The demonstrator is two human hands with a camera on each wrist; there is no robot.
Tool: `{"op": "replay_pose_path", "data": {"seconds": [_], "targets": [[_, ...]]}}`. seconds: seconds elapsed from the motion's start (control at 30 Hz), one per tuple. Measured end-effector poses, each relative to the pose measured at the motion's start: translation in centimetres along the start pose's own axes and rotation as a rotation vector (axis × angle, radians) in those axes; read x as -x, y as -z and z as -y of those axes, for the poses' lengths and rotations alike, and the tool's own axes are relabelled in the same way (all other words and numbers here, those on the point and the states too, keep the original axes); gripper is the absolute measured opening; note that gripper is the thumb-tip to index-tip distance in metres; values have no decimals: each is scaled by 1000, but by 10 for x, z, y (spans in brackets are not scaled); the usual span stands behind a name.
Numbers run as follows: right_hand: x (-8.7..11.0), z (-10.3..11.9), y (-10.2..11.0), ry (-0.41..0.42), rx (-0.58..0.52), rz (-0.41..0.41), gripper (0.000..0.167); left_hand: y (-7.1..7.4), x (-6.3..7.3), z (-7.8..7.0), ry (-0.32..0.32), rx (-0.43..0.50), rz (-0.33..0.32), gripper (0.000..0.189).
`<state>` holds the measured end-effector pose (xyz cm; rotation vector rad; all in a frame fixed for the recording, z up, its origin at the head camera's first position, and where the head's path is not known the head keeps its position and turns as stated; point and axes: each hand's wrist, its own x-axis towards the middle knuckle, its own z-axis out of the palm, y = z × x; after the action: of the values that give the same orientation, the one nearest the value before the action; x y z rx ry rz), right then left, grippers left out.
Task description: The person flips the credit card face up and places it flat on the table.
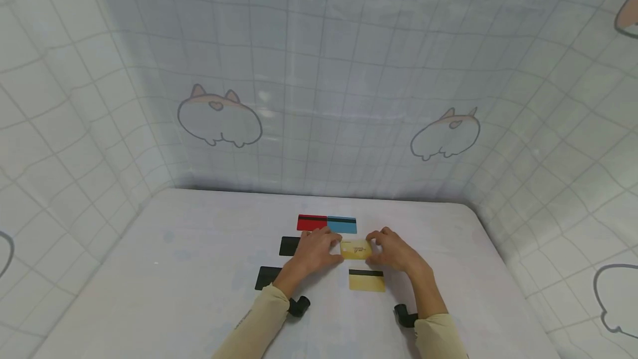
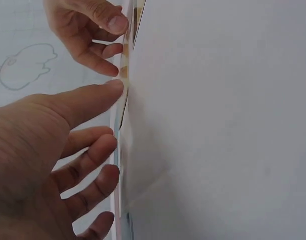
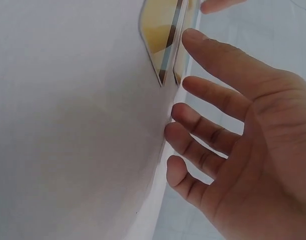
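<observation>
A gold card (image 1: 356, 249) with small markings lies on the white table between the two hands. My left hand (image 1: 315, 251) is at its left short edge, thumb and index fingertip at the corners. At the opposite edge, my right hand (image 1: 396, 251) has its thumb and index fingertip at the right corners. In the left wrist view the left hand (image 2: 57, 145) shows extended, spread fingers. The right hand (image 3: 243, 115) looks similarly relaxed in the right wrist view. Just below sits another gold card (image 1: 366, 281) with a dark stripe along its top.
A red card (image 1: 312, 222) and a blue card (image 1: 342, 225), both dark-striped, lie side by side farther back. Two black cards, one upper (image 1: 289, 246) and one lower (image 1: 267, 277), are partly hidden by the left arm. A grid-patterned cloth (image 1: 319, 98) stands behind the table.
</observation>
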<state>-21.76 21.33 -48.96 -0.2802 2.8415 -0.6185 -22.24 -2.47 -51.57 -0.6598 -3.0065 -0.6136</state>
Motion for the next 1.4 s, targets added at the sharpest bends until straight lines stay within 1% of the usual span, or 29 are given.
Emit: {"op": "replay_pose_path", "data": {"seconds": [0.2, 0.37, 0.47, 0.6, 0.7, 0.83, 1.0, 1.1, 1.23, 1.3, 1.4], "targets": [[4, 5, 0, 4, 9, 3, 53, 8, 1, 4, -17, 19, 6, 55], [5, 9, -2, 5, 14, -1, 53, 19, 3, 9, -43, 69, 12, 53], [7, 12, -2, 19, 10, -10, 54, 22, 4, 13, -55, 128, 2, 52], [10, 18, -1, 35, -4, -20, 56, 28, 6, 19, -83, 215, -31, 48], [12, 23, -2, 40, -23, -26, 57, 35, 7, 24, -96, 244, -54, 48], [13, 27, -4, 64, -50, -39, 59, 44, 10, 34, -95, 278, -74, 49], [13, 33, -7, 113, -82, -52, 63, 56, 15, 46, -103, 349, -102, 46], [13, 37, -7, 127, -120, -69, 66, 63, 19, 55, -104, 364, -105, 47], [13, 41, -9, 160, -140, -109, 64, 74, 24, 68, -97, 382, -104, 47], [15, 44, -9, 181, -143, -132, 63, 80, 27, 77, -86, 398, -120, 45], [16, 46, -9, 213, -146, -173, 63, 88, 32, 89, -66, 421, -165, 40]]}}
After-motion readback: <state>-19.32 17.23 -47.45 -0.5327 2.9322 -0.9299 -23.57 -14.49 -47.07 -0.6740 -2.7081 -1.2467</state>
